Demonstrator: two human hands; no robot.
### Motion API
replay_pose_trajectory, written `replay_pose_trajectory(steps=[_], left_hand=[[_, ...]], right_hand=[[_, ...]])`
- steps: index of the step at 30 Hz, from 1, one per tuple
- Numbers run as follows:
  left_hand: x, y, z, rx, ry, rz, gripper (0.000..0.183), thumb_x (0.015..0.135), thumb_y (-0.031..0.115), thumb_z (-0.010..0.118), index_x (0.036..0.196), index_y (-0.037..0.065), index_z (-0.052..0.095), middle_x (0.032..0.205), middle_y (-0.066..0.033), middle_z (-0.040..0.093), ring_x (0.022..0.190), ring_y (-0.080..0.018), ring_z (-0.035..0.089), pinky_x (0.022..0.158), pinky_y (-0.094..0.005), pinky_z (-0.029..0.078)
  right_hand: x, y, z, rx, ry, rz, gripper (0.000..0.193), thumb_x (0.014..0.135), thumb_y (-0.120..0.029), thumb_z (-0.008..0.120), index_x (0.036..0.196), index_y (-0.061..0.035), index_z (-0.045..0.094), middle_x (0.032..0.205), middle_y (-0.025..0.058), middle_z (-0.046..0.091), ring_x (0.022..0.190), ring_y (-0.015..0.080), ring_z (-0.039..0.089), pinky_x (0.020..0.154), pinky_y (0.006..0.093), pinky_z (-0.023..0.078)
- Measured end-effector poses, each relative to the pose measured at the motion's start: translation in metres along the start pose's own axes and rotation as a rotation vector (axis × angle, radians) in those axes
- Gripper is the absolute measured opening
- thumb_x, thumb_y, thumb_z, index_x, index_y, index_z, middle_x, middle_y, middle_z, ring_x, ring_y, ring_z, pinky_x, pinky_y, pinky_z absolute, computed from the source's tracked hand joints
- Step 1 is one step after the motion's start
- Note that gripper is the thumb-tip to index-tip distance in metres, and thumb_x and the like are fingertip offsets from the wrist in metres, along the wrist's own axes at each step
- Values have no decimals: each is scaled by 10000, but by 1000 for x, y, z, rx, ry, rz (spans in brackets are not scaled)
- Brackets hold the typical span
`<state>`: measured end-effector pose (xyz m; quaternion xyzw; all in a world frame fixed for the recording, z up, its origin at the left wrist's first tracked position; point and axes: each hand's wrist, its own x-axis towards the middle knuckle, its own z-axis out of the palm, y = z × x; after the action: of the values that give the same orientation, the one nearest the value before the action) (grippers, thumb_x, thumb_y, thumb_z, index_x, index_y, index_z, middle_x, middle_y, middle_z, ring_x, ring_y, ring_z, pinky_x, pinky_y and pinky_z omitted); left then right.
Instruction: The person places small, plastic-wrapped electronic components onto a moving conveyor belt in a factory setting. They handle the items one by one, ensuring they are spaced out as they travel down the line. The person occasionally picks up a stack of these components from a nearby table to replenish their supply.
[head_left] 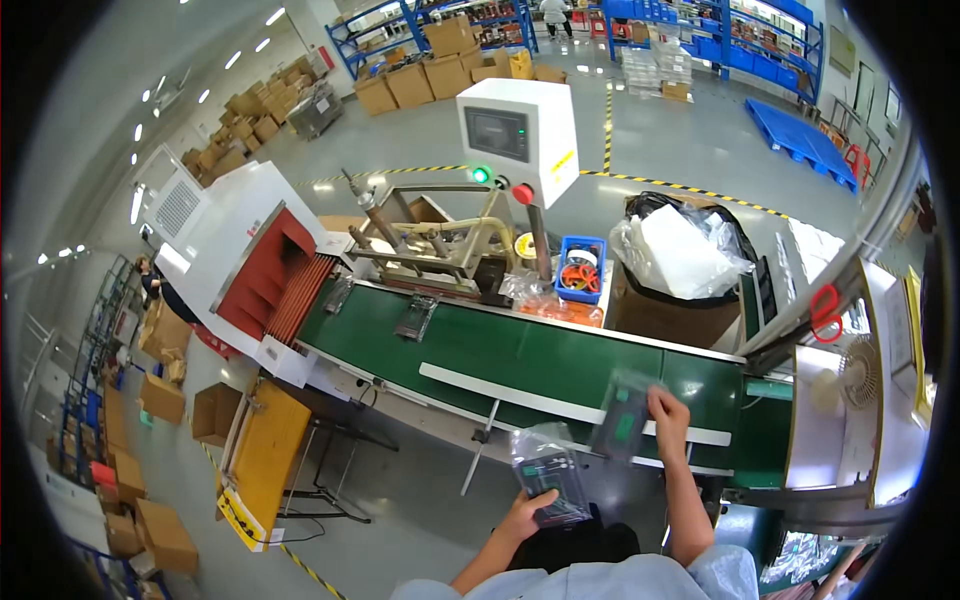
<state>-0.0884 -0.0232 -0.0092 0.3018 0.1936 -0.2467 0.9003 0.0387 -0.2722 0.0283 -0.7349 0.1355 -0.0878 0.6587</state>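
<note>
My left hand (522,515) is closed on a dark flat pack in a clear plastic bag (552,472), held in front of my body below the belt's near edge. More than one pack may be stacked there; I cannot tell. In my right hand (670,418), fingers pinch the edge of another dark flat bagged pack (622,420) with a green patch. It is blurred and tilted over the white guide rail (560,395). Further left on the green conveyor belt (570,345) lie a small bagged pack (415,317) and a second bagged pack (339,294), nearer the tunnel.
A white tunnel machine (225,235) with red curtains stands at the belt's left end. Behind the belt are a control box (545,130), a blue bin (580,290) and a bag-lined carton (650,310). A fan (858,372) stands right; a yellow table (270,445) lower left.
</note>
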Motion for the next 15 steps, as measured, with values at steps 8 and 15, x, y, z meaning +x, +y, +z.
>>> replay_pose_trajectory(steps=[8,15], left_hand=[[-6,76,-56,-94,143,53,345,798,40,600,1128,20,502,1046,-119,588,939,-253,594,837,-420,482],[8,109,-79,-161,173,74,343,814,73,593,1135,9,490,1062,-120,583,964,-269,585,853,-436,473]], right_hand=[[159,108,184,-256,40,98,260,791,-263,599,811,-9,651,653,113,572,613,197,530,589,325,414],[170,125,249,-612,164,111,240,831,-294,544,856,-84,656,878,199,538,801,377,557,712,455,438]])
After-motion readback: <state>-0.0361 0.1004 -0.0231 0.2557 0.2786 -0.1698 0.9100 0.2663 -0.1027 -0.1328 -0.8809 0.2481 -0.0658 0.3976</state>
